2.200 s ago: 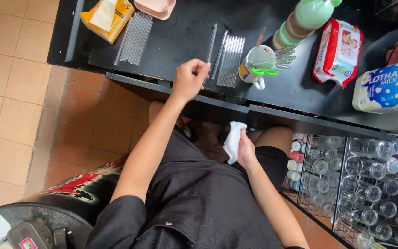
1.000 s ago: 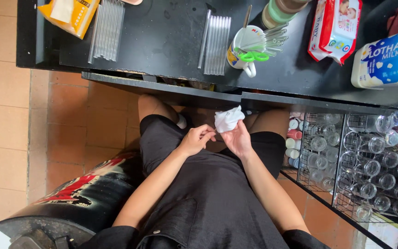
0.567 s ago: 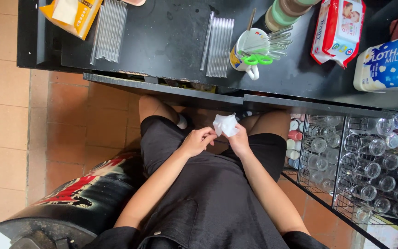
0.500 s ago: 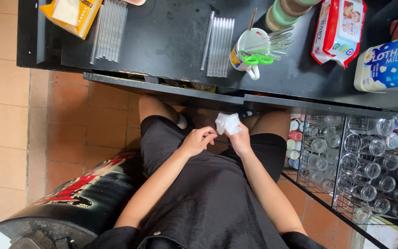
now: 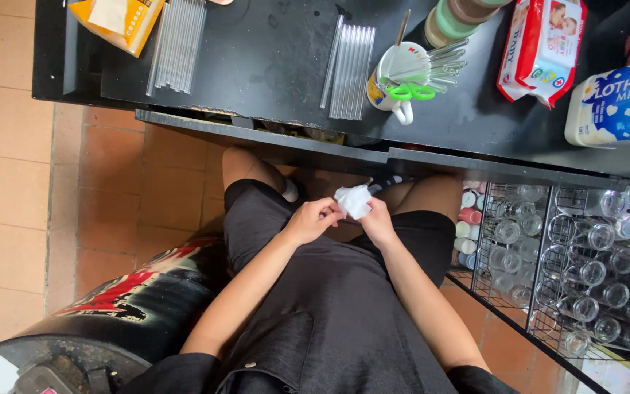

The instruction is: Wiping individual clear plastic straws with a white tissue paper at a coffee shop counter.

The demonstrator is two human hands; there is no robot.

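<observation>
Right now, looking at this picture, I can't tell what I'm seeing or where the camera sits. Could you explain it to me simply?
There is no machine here. A person wears a camera on the head, so the one view looks straight down at that person's own lap and arms. The person sits in dark clothes at a black counter. The left hand and the right hand meet above the lap, and together they hold a small crumpled white tissue. On the counter lie two rows of clear thin tubes, a mug holding green-handled scissors and more tubes, a pack of wipes, a white milk bottle and a yellow box. To the person's right, a wire rack is full of small clear bottles.
</observation>
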